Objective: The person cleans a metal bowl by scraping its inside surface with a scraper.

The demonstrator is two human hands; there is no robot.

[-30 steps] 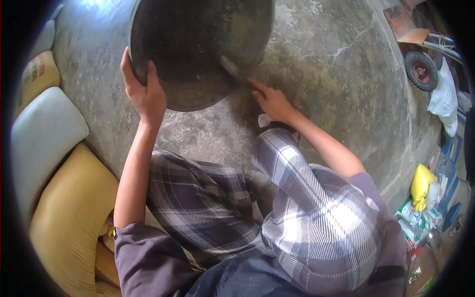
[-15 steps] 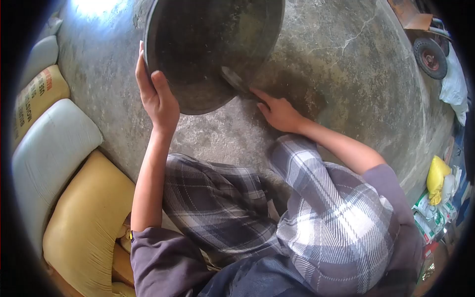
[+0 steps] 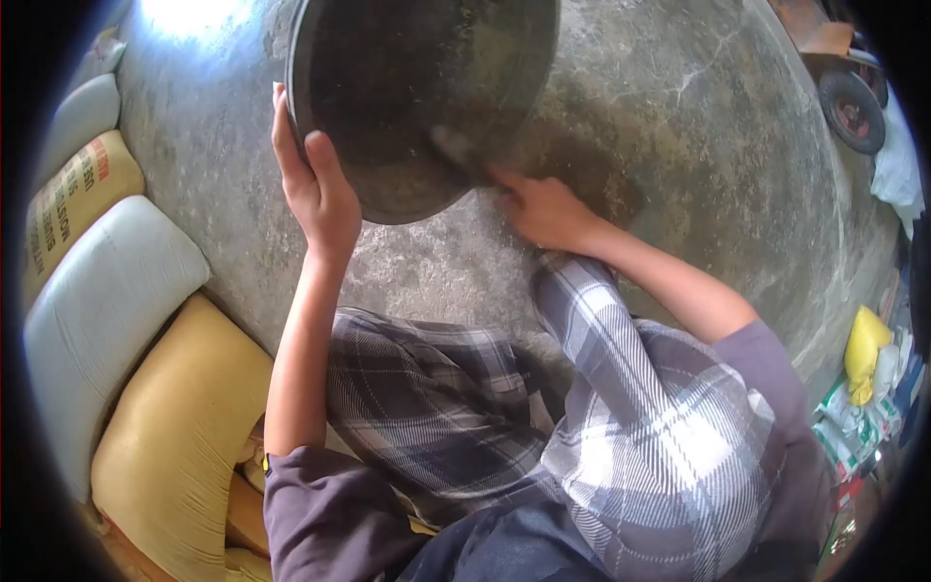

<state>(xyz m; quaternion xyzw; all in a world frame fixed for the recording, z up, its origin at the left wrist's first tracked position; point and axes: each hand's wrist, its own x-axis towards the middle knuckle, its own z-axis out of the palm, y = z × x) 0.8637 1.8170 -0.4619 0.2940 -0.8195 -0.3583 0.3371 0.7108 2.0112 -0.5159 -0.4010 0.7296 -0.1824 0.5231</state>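
Observation:
A large dark pot point(image 3: 407, 87) is tilted on its side, its open mouth turned toward me. My left hand point(image 3: 323, 199) grips its left rim, thumb on the near side and fingers along the outer wall. In my right hand point(image 3: 546, 209), closed with the index finger stretched forward, is a short flat-bladed tool point(image 3: 453, 147), blurred by motion. Its blade lies over the inner wall near the pot's lower right edge. The grip end is hidden by my fingers.
Full sacks in yellow point(image 3: 179, 417) and white point(image 3: 112, 291) line the left side. A worn concrete floor point(image 3: 679, 126) spreads around the pot. At the upper right stands a wheel point(image 3: 851, 112) of a cart; a yellow bag point(image 3: 865, 349) lies at the right.
My right hand and the tool have shifted slightly, and the tool is now blurred. My left hand stays on the rim. The whole view has drifted a little to the right.

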